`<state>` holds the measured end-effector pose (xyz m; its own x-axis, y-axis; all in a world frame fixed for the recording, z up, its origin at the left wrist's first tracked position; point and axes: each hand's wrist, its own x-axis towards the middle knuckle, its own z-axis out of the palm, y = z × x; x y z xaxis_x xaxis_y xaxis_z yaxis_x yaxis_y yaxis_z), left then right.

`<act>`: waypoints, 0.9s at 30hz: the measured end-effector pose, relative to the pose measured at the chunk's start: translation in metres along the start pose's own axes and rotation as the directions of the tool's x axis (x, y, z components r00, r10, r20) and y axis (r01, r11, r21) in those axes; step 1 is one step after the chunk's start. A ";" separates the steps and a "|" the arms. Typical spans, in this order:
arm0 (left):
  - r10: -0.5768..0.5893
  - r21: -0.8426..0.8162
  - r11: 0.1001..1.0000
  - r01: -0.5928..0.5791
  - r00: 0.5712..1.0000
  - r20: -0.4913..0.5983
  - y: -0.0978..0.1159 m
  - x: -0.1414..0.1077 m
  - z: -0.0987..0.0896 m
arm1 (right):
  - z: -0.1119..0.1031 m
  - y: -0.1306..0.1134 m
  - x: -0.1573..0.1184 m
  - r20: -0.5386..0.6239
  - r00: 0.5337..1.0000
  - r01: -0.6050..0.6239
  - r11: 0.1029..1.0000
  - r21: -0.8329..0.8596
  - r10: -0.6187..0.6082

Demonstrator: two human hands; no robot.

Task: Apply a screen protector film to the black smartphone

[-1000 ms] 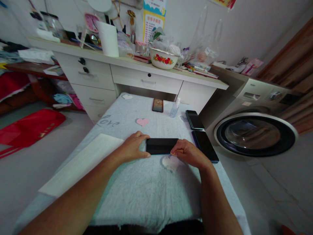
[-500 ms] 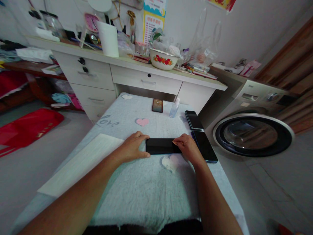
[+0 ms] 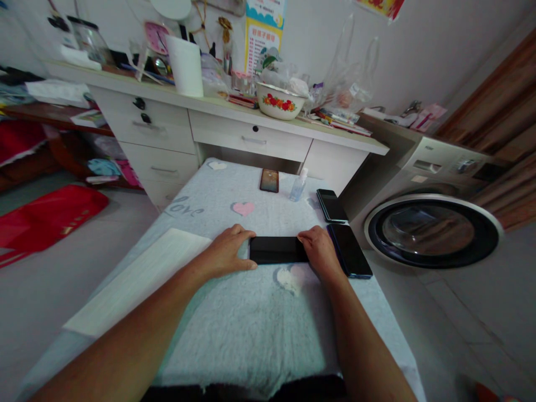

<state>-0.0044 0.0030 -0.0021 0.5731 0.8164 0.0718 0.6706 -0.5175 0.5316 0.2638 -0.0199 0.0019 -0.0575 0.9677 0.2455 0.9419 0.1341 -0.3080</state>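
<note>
A black smartphone (image 3: 276, 249) lies flat and sideways on the cloth-covered table, screen up. My left hand (image 3: 228, 251) grips its left end, with the thumb at the near corner and the fingers at the far corner. At the other end, my right hand (image 3: 319, 248) is closed, its fingertips pressed together on the screen near the far right corner. Whatever may be pinched there is too small to make out. Close beside the right hand lies a second dark phone (image 3: 352, 251), with another phone (image 3: 332, 205) just beyond it.
Farther back are a small clear spray bottle (image 3: 298, 185) and a brown-backed phone (image 3: 269, 181). A long white folded sheet (image 3: 138, 285) lies on the left. Behind the table (image 3: 251, 324) stands a white desk (image 3: 251, 137); a washing machine (image 3: 422, 190) is at the right.
My right fingertips have shifted slightly on the screen toward its far edge, and the hand is turned a little more upright. The left hand and the phone stay in place.
</note>
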 end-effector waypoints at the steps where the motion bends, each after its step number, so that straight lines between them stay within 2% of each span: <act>1: -0.004 0.001 1.000 0.004 1.000 0.002 0.000 0.000 0.000 | 0.000 -0.003 -0.001 0.003 1.000 0.017 1.000 0.003 -0.017; 7: -0.003 -0.002 1.000 0.003 1.000 0.003 0.000 0.000 0.000 | 0.005 -0.014 -0.002 0.035 0.996 0.086 0.996 0.017 -0.087; 17: 0.009 -0.020 1.000 -0.008 1.000 0.003 -0.001 0.000 0.000 | -0.001 0.008 -0.001 -0.003 0.999 -0.038 0.998 -0.057 0.038; 27: 0.013 0.002 1.000 -0.013 1.000 -0.003 -0.004 0.001 0.003 | -0.011 0.008 -0.008 0.032 0.999 -0.020 1.000 -0.024 0.021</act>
<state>-0.0053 0.0056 -0.0063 0.5807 0.8101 0.0812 0.6636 -0.5287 0.5292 0.2753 -0.0286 0.0080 -0.0485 0.9765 0.2098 0.9506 0.1096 -0.2903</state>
